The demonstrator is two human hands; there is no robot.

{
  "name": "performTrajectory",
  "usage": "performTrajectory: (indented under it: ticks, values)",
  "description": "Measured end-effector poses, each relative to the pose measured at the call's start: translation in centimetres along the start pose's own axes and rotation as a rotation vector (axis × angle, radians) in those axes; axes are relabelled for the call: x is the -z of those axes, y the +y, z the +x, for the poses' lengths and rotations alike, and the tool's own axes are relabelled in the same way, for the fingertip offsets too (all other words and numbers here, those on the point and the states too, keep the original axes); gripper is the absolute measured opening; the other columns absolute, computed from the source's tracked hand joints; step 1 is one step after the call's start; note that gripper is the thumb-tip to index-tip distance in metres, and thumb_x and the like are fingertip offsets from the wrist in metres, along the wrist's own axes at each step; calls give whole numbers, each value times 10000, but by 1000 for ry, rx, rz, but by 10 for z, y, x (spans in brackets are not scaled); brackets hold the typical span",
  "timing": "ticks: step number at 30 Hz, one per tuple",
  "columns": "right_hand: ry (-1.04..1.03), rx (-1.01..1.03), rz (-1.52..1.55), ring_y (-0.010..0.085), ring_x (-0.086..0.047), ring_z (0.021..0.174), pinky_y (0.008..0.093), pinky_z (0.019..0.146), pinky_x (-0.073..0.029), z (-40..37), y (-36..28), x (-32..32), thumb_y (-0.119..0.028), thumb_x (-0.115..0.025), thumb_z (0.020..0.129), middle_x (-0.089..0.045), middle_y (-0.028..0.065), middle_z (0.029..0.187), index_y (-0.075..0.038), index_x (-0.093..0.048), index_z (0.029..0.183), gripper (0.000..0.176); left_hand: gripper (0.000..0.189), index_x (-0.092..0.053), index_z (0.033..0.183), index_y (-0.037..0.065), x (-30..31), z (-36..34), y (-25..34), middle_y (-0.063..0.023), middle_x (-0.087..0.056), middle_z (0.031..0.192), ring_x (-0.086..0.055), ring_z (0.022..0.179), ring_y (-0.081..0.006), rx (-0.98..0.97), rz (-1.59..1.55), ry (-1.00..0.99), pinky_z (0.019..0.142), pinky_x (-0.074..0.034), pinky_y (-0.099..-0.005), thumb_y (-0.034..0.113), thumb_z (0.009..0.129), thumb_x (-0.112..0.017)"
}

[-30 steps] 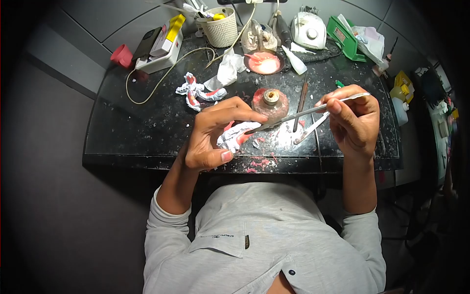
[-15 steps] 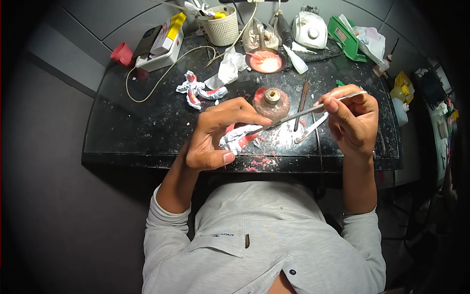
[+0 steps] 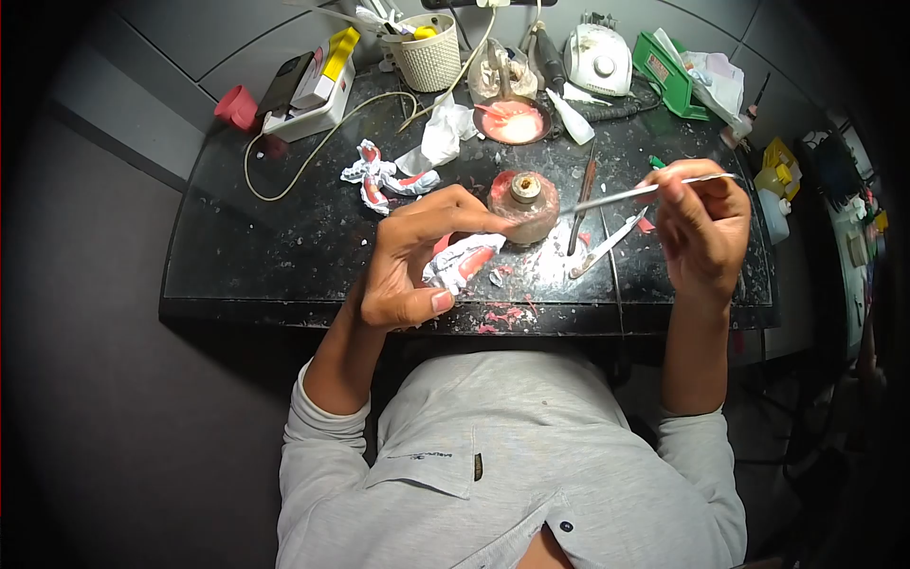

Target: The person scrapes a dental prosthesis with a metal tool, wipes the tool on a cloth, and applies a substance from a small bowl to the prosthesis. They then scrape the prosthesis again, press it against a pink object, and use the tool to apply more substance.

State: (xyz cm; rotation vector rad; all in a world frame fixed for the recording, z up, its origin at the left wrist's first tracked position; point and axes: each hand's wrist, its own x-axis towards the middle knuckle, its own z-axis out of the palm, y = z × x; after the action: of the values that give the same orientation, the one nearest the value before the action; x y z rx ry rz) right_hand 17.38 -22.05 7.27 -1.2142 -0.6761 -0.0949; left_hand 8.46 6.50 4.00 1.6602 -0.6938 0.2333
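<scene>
In my left hand (image 3: 408, 261), between thumb and fingers, is a white plaster piece with pink wax (image 3: 464, 264), probably a dental cast. Its pink strip faces up. My right hand (image 3: 703, 223) pinches a thin metal wax carver (image 3: 616, 197), its tip pointing left, apart from the cast. Between the hands stands a round glass spirit burner (image 3: 524, 204) with pink smears and a metal collar. A second tool with a dark shaft (image 3: 582, 204) and a pale-handled knife (image 3: 607, 248) lie right of the burner.
Behind my left hand lie more white-and-pink pieces (image 3: 377, 175) and crumpled tissue (image 3: 441, 133). Farther back are a pan of pink wax (image 3: 512, 121), a woven basket (image 3: 427, 59), a white box (image 3: 318, 104), a green tray (image 3: 668, 76) and a cable. Pink shavings (image 3: 507, 314) litter the front edge.
The carver has moved right and up with my right hand, its tip leaving the cast. My left hand has stayed nearly in place, the cast now showing more pink.
</scene>
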Motion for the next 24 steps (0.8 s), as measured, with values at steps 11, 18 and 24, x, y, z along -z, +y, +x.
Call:
performTrajectory:
  ticks: [11,18,24]
  values:
    - [12,79,-19,22,-470,466,166,409,-352,-3,-2,-1,-34,-707,917,-722,140,843,49,-691,944,89,634,-652,1160,-42,-4,5,-3,-115,-599,924,-533,750,-180,-142,464,173,657,-444,-295,237,599,-748]
    - [-98,130,-113,25,-532,517,157,439,-369,-10,-2,-13,52,-724,869,-737,141,861,44,-699,946,82,608,-651,1137,-47,-5,5,-3,-120,-599,905,-536,724,-184,-134,523,172,643,-444,-298,213,598,-753]
    - [-119,103,-76,34,-565,565,158,470,-397,-11,-2,-15,77,-723,858,-736,147,888,52,-697,946,95,584,-657,1104,-50,-4,6,-4,-122,-597,879,-532,710,-181,-161,529,177,625,-438,-294,187,581,-757]
